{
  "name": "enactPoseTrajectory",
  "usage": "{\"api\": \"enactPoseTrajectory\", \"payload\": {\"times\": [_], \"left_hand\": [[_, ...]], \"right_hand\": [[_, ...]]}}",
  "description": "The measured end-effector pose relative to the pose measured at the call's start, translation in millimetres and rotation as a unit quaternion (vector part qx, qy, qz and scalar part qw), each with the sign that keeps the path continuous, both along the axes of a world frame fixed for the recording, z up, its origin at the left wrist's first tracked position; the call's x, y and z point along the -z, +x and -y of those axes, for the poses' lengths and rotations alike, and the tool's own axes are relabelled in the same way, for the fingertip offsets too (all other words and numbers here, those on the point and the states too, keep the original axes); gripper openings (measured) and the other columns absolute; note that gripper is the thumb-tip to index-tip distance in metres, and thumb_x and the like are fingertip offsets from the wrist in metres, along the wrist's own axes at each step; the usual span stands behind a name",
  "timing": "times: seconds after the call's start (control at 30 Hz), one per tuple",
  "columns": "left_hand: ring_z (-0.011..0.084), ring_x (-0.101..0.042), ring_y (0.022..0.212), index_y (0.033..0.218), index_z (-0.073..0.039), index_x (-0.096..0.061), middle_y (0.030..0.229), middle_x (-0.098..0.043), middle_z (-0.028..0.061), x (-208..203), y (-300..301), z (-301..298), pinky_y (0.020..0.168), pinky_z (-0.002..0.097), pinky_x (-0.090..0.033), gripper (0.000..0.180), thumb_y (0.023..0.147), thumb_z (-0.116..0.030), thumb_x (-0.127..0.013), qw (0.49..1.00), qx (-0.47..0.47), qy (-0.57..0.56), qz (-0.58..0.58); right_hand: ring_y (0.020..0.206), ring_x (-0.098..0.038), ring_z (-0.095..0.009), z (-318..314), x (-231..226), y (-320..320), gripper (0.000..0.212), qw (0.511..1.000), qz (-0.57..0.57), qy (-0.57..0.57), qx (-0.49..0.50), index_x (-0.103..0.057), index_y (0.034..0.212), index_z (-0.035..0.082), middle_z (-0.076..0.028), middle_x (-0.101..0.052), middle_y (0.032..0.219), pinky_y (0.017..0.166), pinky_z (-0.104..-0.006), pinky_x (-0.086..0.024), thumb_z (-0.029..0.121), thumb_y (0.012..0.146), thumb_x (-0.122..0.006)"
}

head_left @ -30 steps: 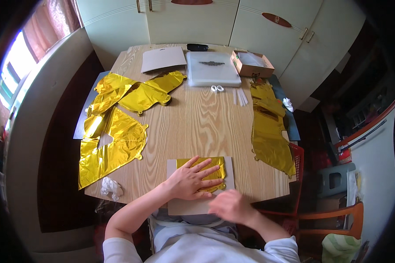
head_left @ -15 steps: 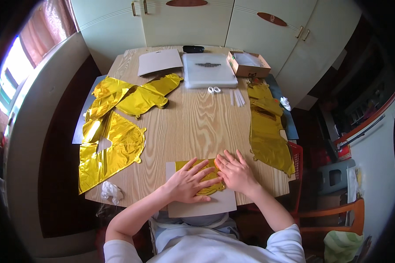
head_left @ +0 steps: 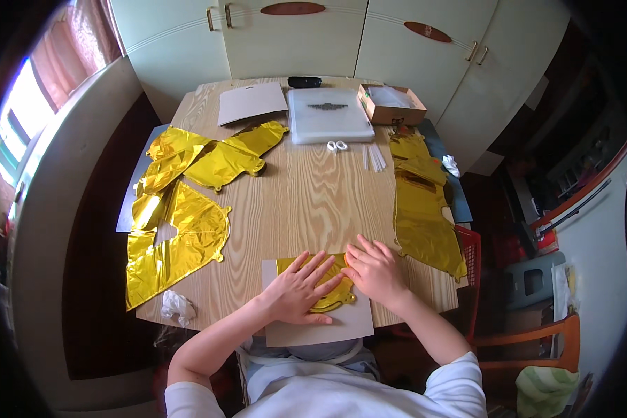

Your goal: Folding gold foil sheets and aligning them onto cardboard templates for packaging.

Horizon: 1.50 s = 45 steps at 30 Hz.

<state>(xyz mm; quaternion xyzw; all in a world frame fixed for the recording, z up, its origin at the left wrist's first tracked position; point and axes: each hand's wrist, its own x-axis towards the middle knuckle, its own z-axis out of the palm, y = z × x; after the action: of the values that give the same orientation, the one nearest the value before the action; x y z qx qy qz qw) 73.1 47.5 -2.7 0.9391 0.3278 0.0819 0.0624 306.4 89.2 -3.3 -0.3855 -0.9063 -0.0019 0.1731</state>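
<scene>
A sheet of greyish cardboard (head_left: 355, 326) lies at the table's near edge, overhanging it towards my lap. On it rests a folded, flat gold foil balloon (head_left: 336, 301) with a rounded lower edge. My left hand (head_left: 296, 289) is spread palm down over the foil, pressing it to the card. My right hand (head_left: 376, 273) lies at the foil's upper right edge with its fingers slightly bent and apart. A small orange patch shows by its fingertips; I cannot make out what it is.
More flat gold foil balloons (head_left: 195, 223) cover the table's left side, others (head_left: 425, 216) the right. Towards the back are cardboard sheets (head_left: 253, 103), a stack of clear plastic bags (head_left: 327, 129), an open box (head_left: 393, 111), white rolls (head_left: 337, 146) and clear strips (head_left: 374, 159). Crumpled tissue (head_left: 178, 306) lies front left.
My right hand has bent its fingers more and drawn slightly away from my left hand, which stays flat on the foil. More of the balloon's lower right part shows. The view has shifted slightly.
</scene>
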Motion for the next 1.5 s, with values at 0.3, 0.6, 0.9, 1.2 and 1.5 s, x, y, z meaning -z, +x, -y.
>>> {"api": "enactPoseTrajectory", "payload": {"times": [0.3,0.6,0.9,1.2,1.5], "left_hand": [[0.0435,-0.021,0.143,0.147,-0.016,-0.036,0.151,-0.029,0.0266,0.3,0.8,-1.5,0.116,0.0562,-0.015,0.082,0.088,-0.073,-0.036,1.0,0.004,0.006,0.018],[0.046,-0.021,0.142,0.144,0.006,-0.031,0.149,-0.028,0.0309,4.6,-6.4,11.9,0.116,0.0541,-0.014,0.098,0.088,-0.074,-0.034,0.989,-0.135,-0.042,0.05],[0.0334,-0.023,0.145,0.144,0.007,-0.031,0.153,-0.029,0.0219,-3.0,-27.2,33.4,0.116,0.0585,-0.008,0.072,0.094,-0.044,-0.046,0.943,-0.31,-0.116,-0.008],[0.0276,-0.032,0.142,0.142,0.001,-0.039,0.151,-0.036,0.0156,-14.8,-33.6,32.0,0.113,0.0615,-0.014,0.076,0.089,-0.051,-0.054,0.926,-0.347,-0.146,-0.025],[0.0362,-0.033,0.14,0.14,0.005,-0.04,0.148,-0.038,0.0228,-12.0,-32.6,29.6,0.113,0.063,-0.013,0.08,0.087,-0.053,-0.056,0.928,-0.331,-0.16,-0.057]], "right_hand": [[0.119,-0.057,-0.029,3.1,15.1,-7.5,0.037,0.996,-0.05,-0.005,-0.076,-0.061,0.12,-0.004,-0.018,-0.064,0.121,0.106,-0.0452,-0.04,0.011,0.086,-0.055],[0.125,-0.054,-0.031,6.9,11.5,-8.3,0.053,0.996,-0.024,-0.041,-0.07,-0.058,0.125,-0.005,-0.02,-0.06,0.128,0.111,-0.0475,-0.034,0.026,0.083,-0.064],[0.135,-0.043,-0.031,8.8,13.3,-3.6,0.076,0.99,-0.018,-0.126,-0.061,-0.051,0.135,-0.002,-0.018,-0.048,0.143,0.111,-0.0497,-0.032,0.046,0.08,-0.072],[0.139,-0.037,-0.029,4.1,7.4,1.1,0.08,0.982,0.025,-0.172,-0.072,-0.048,0.139,0.001,-0.015,-0.043,0.147,0.115,-0.0507,-0.021,0.052,0.081,-0.069],[0.142,-0.033,-0.025,0.6,3.6,3.1,0.072,0.98,0.066,-0.171,-0.082,-0.052,0.136,0.002,-0.012,-0.046,0.146,0.118,-0.0491,-0.013,0.054,0.087,-0.059]]}}
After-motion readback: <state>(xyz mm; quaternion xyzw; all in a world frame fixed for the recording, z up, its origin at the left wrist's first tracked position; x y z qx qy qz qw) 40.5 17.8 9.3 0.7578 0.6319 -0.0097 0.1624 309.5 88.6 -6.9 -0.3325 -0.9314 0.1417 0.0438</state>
